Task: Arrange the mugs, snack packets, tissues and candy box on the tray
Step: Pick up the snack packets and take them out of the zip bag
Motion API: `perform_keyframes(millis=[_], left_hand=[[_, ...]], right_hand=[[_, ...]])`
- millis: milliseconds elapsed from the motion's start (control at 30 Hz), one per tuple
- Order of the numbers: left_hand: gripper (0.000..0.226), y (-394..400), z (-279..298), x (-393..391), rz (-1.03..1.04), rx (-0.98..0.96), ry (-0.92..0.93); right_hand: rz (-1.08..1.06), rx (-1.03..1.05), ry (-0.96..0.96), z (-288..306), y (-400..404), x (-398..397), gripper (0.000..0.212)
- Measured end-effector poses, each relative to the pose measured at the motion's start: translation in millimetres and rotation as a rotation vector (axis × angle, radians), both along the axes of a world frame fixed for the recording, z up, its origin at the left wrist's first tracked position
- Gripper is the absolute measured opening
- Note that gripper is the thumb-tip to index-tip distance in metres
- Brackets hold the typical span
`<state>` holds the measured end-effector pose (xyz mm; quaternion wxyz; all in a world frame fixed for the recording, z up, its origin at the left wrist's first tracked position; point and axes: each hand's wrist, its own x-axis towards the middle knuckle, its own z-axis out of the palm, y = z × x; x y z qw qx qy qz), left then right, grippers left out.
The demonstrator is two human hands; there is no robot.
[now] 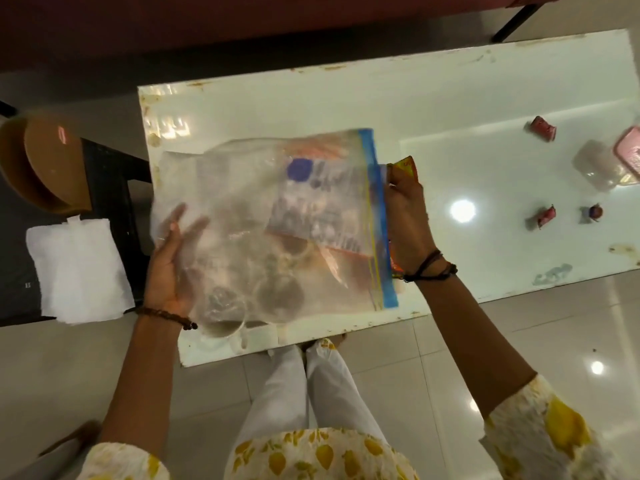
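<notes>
Two hands on one clear zip bag (263, 230), held above the white table (485, 98). My left hand (169, 268) is flat and open under the bag's closed end, fingers spread against the plastic. My right hand (407, 216) is closed on the bag's blue zip edge, thumb and fingers pinched at its upper corner; a yellow-orange packet (407, 169) shows just above my right fingers, partly hidden, and I cannot tell whether they hold it too.

Inside the bag, near my right hand: a printed snack packet (322, 206) with a blue patch. Below the bag, between my hands, mugs (221, 327) show blurred through the plastic; one rim sticks out beneath my left wrist.

Well beyond my right hand, on the table: two red candies (543, 128), a small purple one (594, 213), a pink-lidded box (628, 150).

Outward of my left hand: a white tissue stack (79, 268) and a brown tray (45, 164), both off the table.
</notes>
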<state>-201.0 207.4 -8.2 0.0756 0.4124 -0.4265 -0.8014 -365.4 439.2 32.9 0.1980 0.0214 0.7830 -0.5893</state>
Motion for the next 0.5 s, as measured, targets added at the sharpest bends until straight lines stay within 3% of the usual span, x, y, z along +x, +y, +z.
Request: perform_keyframes(millis=[133,267,333,400,500], left_hand=[[0.049,-27.9,20.7,-4.9,0.188,0.19,0.12],[0.072,-40.9,40.4,-22.9,0.197,0.097,0.191],[0.066,-42.4,42.5,-30.4,0.232,0.097,0.212],[0.056,-37.4,41.1,-37.5,0.281,0.131,0.196],[0.048,-16.1,32.9,-46.7,0.276,0.17,0.21]], right_hand=[[0.025,0.153,0.147,8.4,11.0,-10.7,0.019],[0.279,0.398,0.344,2.8,14.1,-2.8,0.024],[0.456,0.497,0.42,-4.5,11.6,13.9,0.022],[0.622,0.533,0.444,-19.6,11.9,35.6,0.005],[0.865,0.526,0.365,-45.0,13.9,73.4,0.014]])
